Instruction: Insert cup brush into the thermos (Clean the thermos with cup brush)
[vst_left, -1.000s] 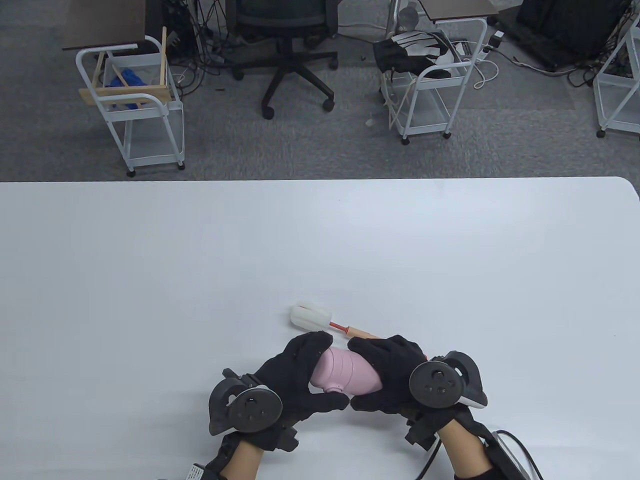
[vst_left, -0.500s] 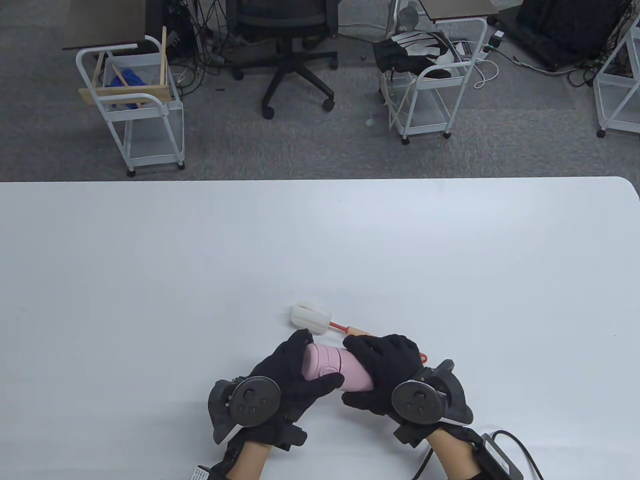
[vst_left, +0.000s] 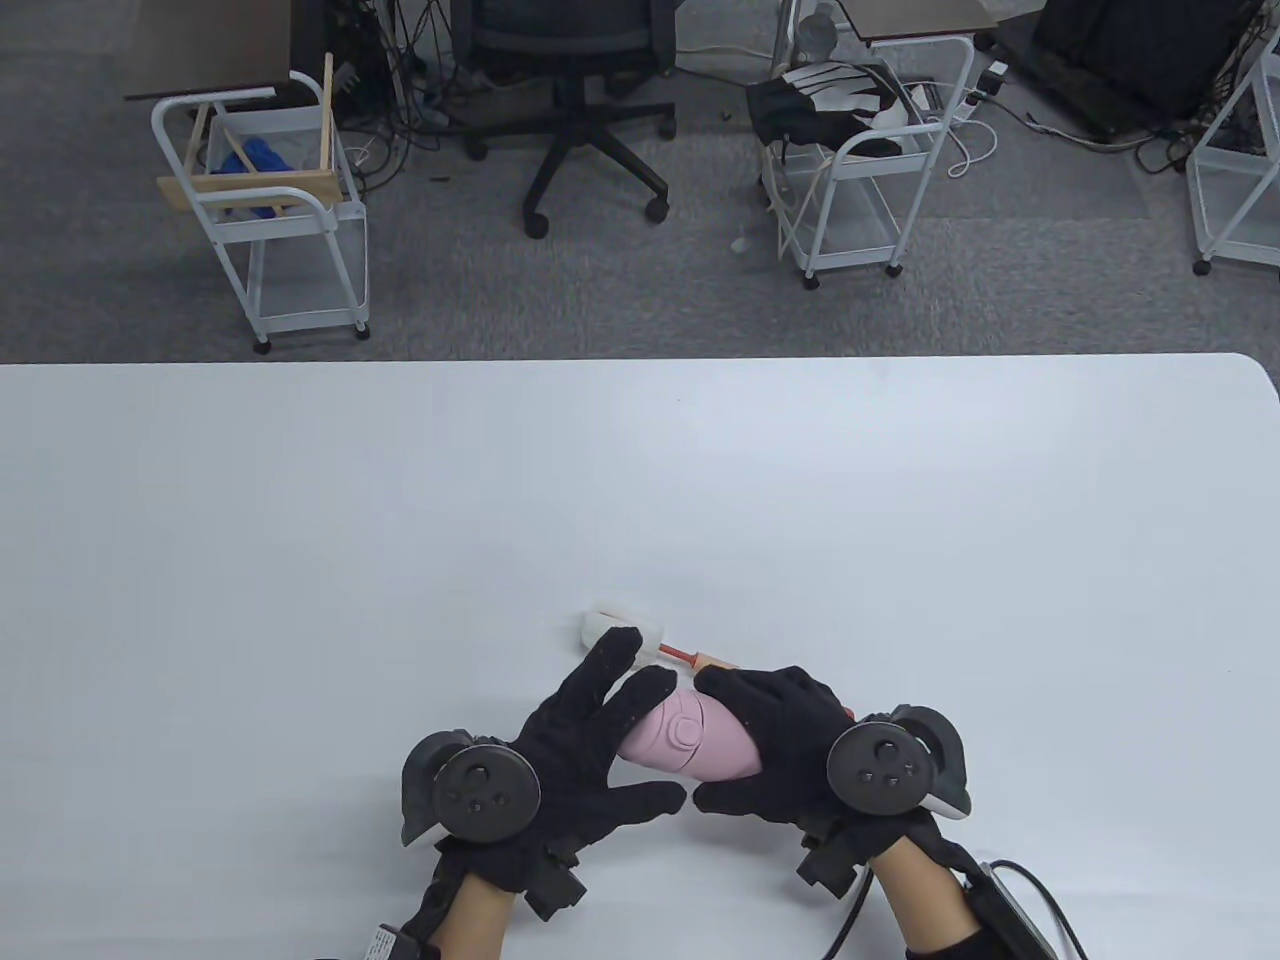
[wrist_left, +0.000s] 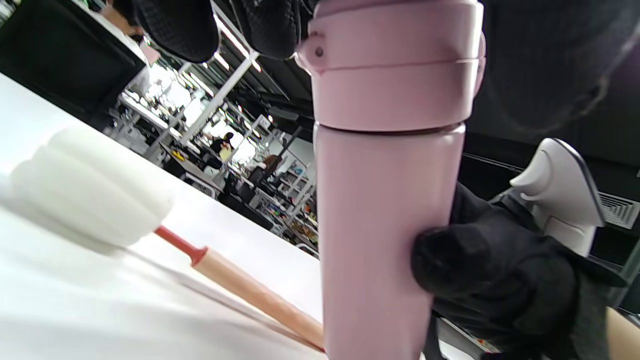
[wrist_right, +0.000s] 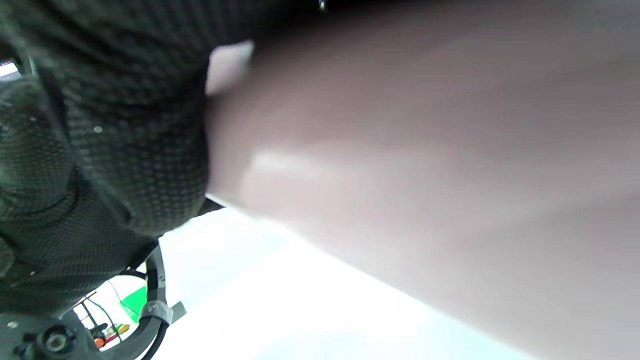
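A pink thermos (vst_left: 685, 742) with its lid on lies tilted between my hands near the table's front edge. My right hand (vst_left: 735, 748) grips its body; it also shows in the left wrist view (wrist_left: 480, 270). My left hand (vst_left: 635, 735) has its fingers spread beside the lid end, not wrapped around it. In the left wrist view two fingertips (wrist_left: 175, 25) sit by the lid top of the thermos (wrist_left: 390, 200). The cup brush (vst_left: 612, 628), with a white sponge head and a wooden handle, lies on the table just behind my hands, also in the left wrist view (wrist_left: 90, 195). The right wrist view is filled by the blurred thermos (wrist_right: 425, 175).
The white table (vst_left: 640, 480) stretches far ahead and to both sides. White carts (vst_left: 270, 200) and an office chair (vst_left: 590, 100) stand on the floor beyond its far edge. A cable (vst_left: 1030, 890) trails from my right wrist.
My left hand has let go of the lid end and spread its fingers. The thermos has turned in my right hand, so its lid button now faces up. The brush has not moved.
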